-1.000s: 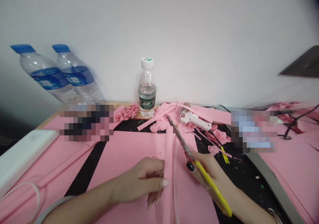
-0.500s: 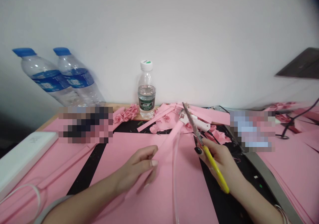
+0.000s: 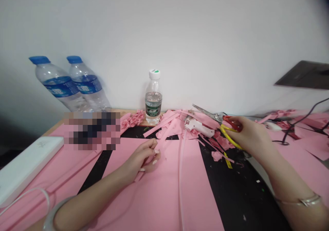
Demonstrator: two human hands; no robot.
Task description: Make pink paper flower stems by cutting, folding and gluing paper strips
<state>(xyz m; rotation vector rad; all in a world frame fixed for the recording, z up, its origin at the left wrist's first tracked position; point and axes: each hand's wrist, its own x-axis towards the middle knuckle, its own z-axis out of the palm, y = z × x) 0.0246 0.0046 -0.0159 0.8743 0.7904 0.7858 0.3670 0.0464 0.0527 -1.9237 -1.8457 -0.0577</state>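
My left hand (image 3: 144,159) is closed on a narrow pink paper strip (image 3: 162,139), above a large pink sheet (image 3: 156,196). Part of the strip sticks out below the fingers. In my right hand (image 3: 250,135) are scissors (image 3: 209,114) with yellow and red handles, their blades pointing up and to the left. Beneath and left of the blades lies a white glue gun (image 3: 199,127) among pink scraps. A pale glue stick or cord (image 3: 181,176) runs down from it across the sheet.
Two large bottles (image 3: 60,86) (image 3: 88,84) lean on the wall at the left. A small bottle (image 3: 153,102) stands at the back centre, beside paper flowers (image 3: 132,119). A white power bank (image 3: 31,166) lies left; a dark cable (image 3: 295,123) lies right.
My right hand has moved right and up with the scissors, turning them so the blades lie flatter. My left hand still holds the strip, slightly higher. The view has shifted a little.
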